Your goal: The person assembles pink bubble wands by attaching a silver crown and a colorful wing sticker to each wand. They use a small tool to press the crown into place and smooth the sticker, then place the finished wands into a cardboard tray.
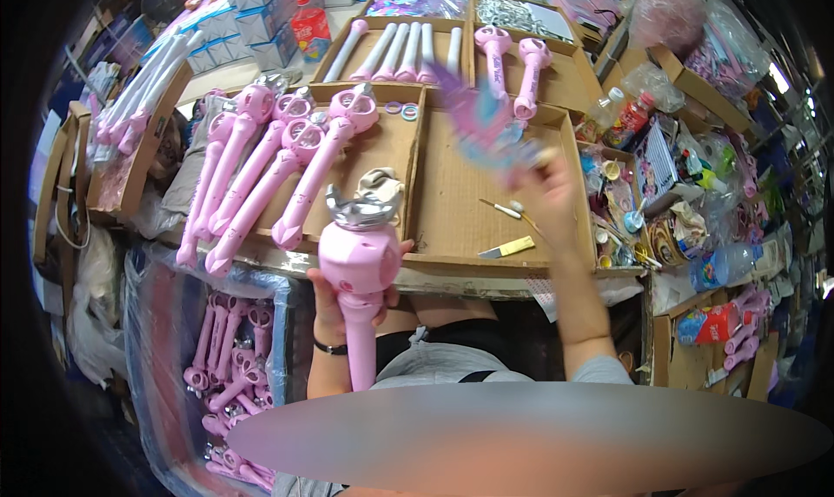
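My left hand [328,299] grips a pink toy wand [359,275] with a silver crown top, held upright just in front of the cardboard tray [452,210]. Raised over that tray, my right hand [546,193] holds a blurred pink and blue printed piece [485,119], which is in motion. A small yellow-handled knife [506,248] and a thin tool [502,207] lie on the tray below my right hand.
Several finished pink wands [261,171] lie in the left tray. White handles [395,52] and two pink wands [512,62] fill the far trays. A bin of pink wand parts [230,367] sits lower left. Bottles, bags and small parts [669,184] crowd the right side.
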`<state>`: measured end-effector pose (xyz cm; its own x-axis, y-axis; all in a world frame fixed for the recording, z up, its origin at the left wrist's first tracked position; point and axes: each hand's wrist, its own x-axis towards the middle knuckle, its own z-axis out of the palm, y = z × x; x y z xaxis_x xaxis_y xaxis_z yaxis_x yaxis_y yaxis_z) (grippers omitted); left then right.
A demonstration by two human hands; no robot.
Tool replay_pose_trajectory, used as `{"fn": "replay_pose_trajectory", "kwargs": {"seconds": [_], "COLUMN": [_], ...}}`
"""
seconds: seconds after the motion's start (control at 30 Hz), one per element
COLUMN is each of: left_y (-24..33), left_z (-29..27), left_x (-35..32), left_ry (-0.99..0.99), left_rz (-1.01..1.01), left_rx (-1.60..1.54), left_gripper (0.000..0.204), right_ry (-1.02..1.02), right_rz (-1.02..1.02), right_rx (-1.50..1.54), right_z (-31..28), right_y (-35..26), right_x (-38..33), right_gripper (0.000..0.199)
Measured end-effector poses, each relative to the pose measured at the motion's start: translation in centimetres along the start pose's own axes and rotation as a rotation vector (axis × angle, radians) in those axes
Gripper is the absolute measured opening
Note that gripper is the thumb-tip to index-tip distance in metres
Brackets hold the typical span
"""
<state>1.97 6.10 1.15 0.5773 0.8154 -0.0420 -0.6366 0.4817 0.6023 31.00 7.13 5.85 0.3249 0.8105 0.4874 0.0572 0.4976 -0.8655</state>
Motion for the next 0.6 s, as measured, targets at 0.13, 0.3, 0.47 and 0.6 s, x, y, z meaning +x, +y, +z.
{"fn": "replay_pose_trajectory", "kwargs": {"seconds": [0.13, 0.3, 0.47, 0.6], "left_y": [0.2, -0.3, -1.0, 0.5], "left_z": [0.4, -1.0, -1.7, -2.1], "left_x": [0.0, -0.5, 0.0, 1.2], "left_ry": [-0.021, -0.068, -0.13, -0.11], "left_rz": [-0.007, -0.107, -0.177, -0.093], "left_rx": [0.157, 0.035, -0.071, 0.029], "left_gripper": [0.114, 0.107, 0.101, 0.104], "right_ry": [-0.245, -0.534, -0.823, -0.452], "right_rz": [0.476, 0.778, 0.929, 0.806], "right_rx": [0.233, 0.382, 0.087, 0.036], "right_z": [7.6, 7.7, 6.0, 6.2], "right_y": [3.1, 3.2, 2.5, 2.1], "right_x": [-8.4, -10.0, -7.6, -7.7], "right_gripper": [0.022, 0.022, 0.032, 0.034]}}
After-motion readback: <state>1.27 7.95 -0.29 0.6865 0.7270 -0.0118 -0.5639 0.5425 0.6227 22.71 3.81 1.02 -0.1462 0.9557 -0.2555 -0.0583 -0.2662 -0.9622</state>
